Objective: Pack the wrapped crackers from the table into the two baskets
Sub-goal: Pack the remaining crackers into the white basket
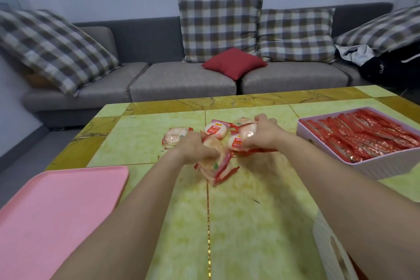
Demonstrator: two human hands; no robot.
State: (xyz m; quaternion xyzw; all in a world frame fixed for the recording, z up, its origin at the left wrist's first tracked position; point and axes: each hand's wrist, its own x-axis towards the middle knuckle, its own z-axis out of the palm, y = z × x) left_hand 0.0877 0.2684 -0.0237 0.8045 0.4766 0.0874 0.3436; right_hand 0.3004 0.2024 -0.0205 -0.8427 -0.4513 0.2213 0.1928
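A: Where are the red-and-clear wrapped round crackers (217,129) seen?

B: They are clustered on the yellow-green marbled tabletop (250,223), near its centre. 1 pale packet (175,136) is left lying alone at about 9 o'clock of the cluster. 2 packets with red labels are seen between the hands, and more are gathered under them.

A: How are the hands placed?

B: The left hand (196,148) is closed, fingers curled and pressed together, around a bunch of packets (214,161) whose red crimped ends hang below it toward 6 o'clock. The right hand (263,133) is curled over several packets at 3 o'clock of the cluster, with the fingers bent down around them. How many packets are held cannot be told, since the bunches are blurred.

A: And the baskets?

B: A pale lilac perforated plastic basket (386,166) is seen at 3 o'clock, filled with rows of red foil packets (359,136). The rim of a white perforated basket (329,245) is seen at 5 o'clock, partly hidden by the right forearm.

A: What else is around?

B: A flat pink plastic tray (56,211) is laid at 8 o'clock. Beyond the table, at 12 o'clock, a grey fabric sofa (181,84) is seen, with plaid cushions (219,25) and 1 small red cushion (234,63) on it.
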